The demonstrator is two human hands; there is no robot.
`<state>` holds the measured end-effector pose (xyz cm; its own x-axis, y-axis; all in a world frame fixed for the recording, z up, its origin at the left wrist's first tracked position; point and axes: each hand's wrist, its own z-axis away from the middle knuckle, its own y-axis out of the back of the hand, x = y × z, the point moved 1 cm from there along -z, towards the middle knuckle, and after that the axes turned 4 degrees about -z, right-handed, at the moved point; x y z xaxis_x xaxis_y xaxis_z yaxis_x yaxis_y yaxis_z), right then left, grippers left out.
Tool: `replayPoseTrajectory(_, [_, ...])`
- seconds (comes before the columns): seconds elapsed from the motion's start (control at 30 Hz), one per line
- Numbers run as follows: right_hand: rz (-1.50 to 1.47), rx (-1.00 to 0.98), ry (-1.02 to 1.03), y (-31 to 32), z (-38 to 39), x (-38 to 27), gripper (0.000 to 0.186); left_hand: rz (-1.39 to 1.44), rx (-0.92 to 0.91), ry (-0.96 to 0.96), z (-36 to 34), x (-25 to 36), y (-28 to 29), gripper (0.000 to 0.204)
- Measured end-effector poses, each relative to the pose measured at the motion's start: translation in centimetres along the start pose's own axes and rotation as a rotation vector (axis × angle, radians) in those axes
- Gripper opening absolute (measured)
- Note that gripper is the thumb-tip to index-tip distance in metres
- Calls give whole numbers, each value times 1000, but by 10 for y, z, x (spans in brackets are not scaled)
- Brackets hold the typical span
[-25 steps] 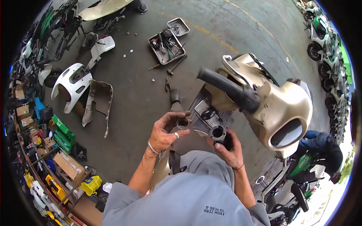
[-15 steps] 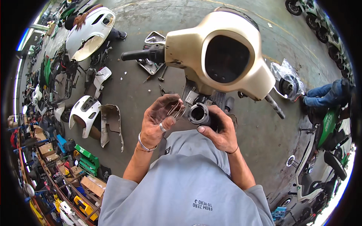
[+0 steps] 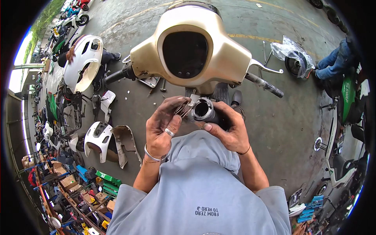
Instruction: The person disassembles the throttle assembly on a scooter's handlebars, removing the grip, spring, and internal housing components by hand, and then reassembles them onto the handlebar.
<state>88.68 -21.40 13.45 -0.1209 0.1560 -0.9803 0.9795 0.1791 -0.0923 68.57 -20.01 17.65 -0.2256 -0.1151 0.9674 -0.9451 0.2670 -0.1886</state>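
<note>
My left hand (image 3: 159, 126) has its fingers curled and pinches thin bent metal wire (image 3: 181, 110); its exact kind is too small to make out. A ring sits on that hand and a bangle on its wrist. My right hand (image 3: 232, 131) wraps round a black hollow cylinder (image 3: 204, 111) with a notched metallic-looking rim. Its open end faces up toward me, tilted slightly left. The wire is close beside the rim; whether they touch, I cannot tell. Just beyond both hands stands a gold scooter handlebar cowl (image 3: 225, 51) with a dark display (image 3: 185, 55).
A brake lever (image 3: 266, 67) and bar end (image 3: 266, 85) stick out at the cowl's right. White body panels (image 3: 98, 137) lie on the floor at left. A plastic-wrapped wheel (image 3: 294, 62) is at right. Another person's hand (image 3: 71, 55) touches a white panel (image 3: 84, 62).
The view has shifted, so the cowl appears further left and its right brake lever now shows. My left hand and the wire have come closer to the cylinder's rim.
</note>
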Motion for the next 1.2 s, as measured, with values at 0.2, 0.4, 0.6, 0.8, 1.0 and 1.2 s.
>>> replayPoseTrajectory(0.2, [-180, -12, -123, -1, 1, 5, 49, -374, -35, -51, -9, 27, -10, 45])
replayPoseTrajectory(0.4, [-249, -40, -193, -7, 4, 1, 47, -582, -48, -116, -13, 32, -9, 47])
replayPoseTrajectory(0.6, [-253, -59, -216, -12, 6, 0, 47, -569, -45, -82, -7, 29, -4, 48])
replayPoseTrajectory(0.8, [-325, -67, -275, -11, 11, -2, 48, -502, -61, 10, -10, 36, -5, 46])
replayPoseTrajectory(1.0, [-343, -60, -393, -10, 12, -7, 50, -77, 38, 295, -14, 41, -5, 47])
replayPoseTrajectory(1.2, [-412, -64, -346, -13, 13, -9, 49, -57, 50, 395, -15, 47, -2, 46])
